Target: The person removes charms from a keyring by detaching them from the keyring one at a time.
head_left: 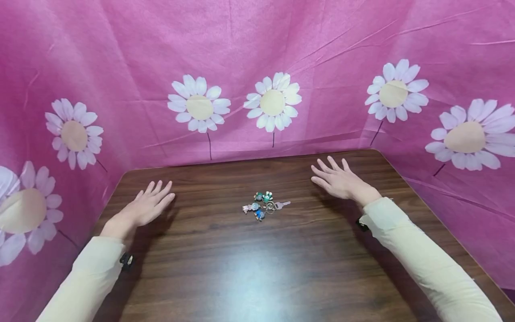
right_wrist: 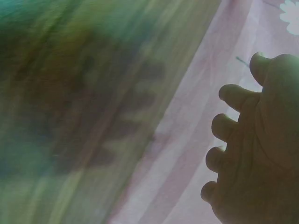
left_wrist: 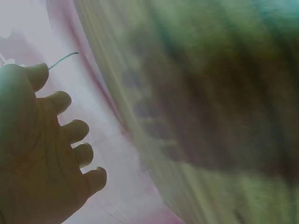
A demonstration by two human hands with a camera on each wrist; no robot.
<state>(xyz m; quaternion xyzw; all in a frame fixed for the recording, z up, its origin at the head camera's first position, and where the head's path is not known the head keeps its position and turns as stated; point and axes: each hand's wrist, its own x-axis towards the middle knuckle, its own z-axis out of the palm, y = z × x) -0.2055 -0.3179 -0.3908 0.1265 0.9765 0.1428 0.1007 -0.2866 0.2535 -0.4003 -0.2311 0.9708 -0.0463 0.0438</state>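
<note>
Pink floral cloth [head_left: 237,40] encloses a dark bench [head_left: 193,277] bearing one key bunch [head_left: 255,206]

Raised over the wood grain, the left hand [head_left: 146,208] is spread wide and bare; the right hand [head_left: 339,182], just as wide and bare, reaches a little farther toward the far edge. In both wrist views each hand stands apart from its blurred shadow [left_wrist: 187,116]. Between the hands, apart from both but nearer the right, the bunch lies on the bench. Its key [head_left: 279,205] points toward the right hand; metal rings [head_left: 273,205] sit beside small figure charms [head_left: 258,214], green, blue and pale pink, on the side facing the left hand. Pale sleeves [head_left: 86,268] cover the forearms, with a dark device [head_left: 125,260] at each cuff. Glare [head_left: 251,281] whitens the near part of the bench. Beyond, large white daisies [head_left: 199,108] mark the cloth.
</note>
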